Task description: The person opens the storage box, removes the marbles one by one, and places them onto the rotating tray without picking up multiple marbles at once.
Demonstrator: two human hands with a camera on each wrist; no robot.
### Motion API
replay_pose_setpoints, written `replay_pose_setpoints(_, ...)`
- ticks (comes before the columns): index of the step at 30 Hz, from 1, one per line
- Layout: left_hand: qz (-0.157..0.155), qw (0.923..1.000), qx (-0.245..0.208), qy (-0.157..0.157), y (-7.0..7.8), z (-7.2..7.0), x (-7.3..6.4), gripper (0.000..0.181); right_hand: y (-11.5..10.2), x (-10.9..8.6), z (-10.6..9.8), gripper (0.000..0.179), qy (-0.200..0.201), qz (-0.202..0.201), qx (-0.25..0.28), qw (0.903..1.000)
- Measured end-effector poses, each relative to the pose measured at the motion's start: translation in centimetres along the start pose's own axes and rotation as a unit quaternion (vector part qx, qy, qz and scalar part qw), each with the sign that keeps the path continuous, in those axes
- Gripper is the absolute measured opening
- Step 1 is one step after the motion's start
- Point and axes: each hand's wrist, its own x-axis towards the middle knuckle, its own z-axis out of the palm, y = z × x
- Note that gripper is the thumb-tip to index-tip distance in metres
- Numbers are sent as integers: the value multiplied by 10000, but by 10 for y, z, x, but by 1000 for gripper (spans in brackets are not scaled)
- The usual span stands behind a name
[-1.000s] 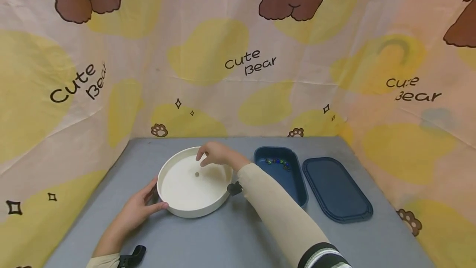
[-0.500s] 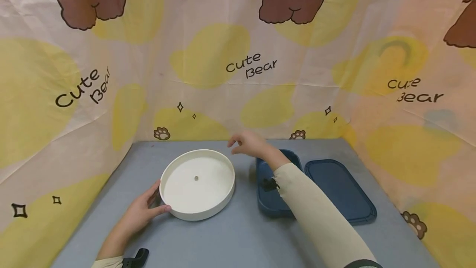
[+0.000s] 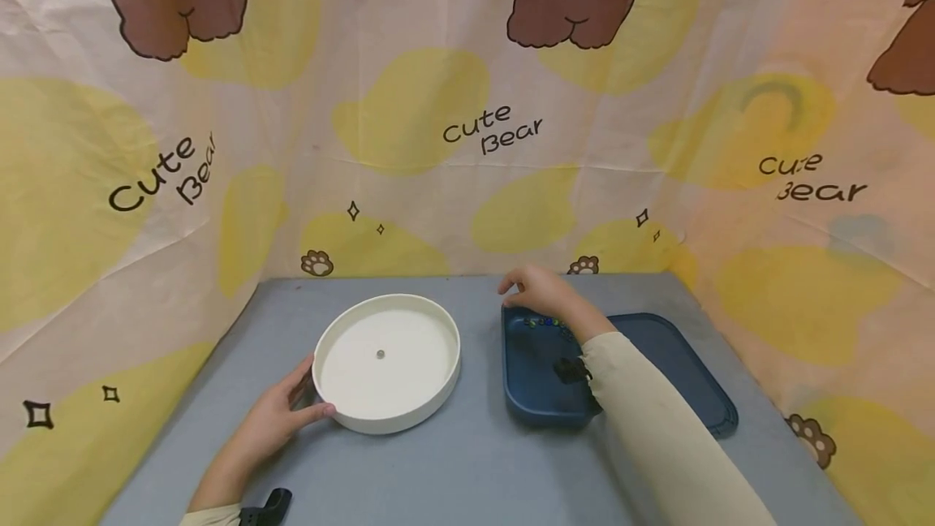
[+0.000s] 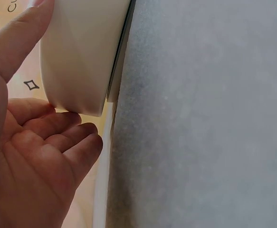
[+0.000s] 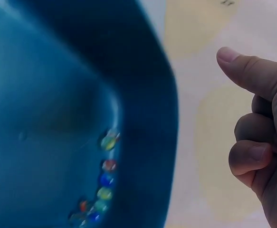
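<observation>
In the head view my left hand (image 3: pixel 270 420) holds the side of a round white tray (image 3: pixel 409 404), thumb at its front and fingers at its left. The left wrist view shows the thumb and some fingertips against the tray's white wall (image 4: pixel 81 52). A small greyish round thing (image 3: pixel 380 354) lies near the middle of the tray. My right hand (image 3: pixel 540 291) is over the far edge of a deep blue box (image 3: pixel 548 416), fingers loosely bent. Nothing shows in its grasp in the right wrist view. Several coloured glass marbles (image 5: pixel 105 180) lie inside the box along one wall.
A flat blue lid (image 3: pixel 672 364) lies right of the box, partly behind the right sleeve (image 3: pixel 650 420). Grey cloth (image 3: pixel 438 477) covers the table. A printed curtain (image 3: pixel 402 104) stands around the back and sides.
My right hand has moved right, from above the white tray to the blue box's far edge. The small round thing has shifted slightly left within the tray. The left hand keeps its hold.
</observation>
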Motion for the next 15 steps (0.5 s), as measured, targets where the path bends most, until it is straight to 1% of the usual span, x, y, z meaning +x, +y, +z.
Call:
replay_pose_setpoints(10,29,10000,-32,44,0,1,0,113,27,-11,3,22,192,302,-532,9979)
replay_pose_setpoints(15,80,9997,-238,34,-2,1,1,112,38,-13,8,20,334,310,-739,9962)
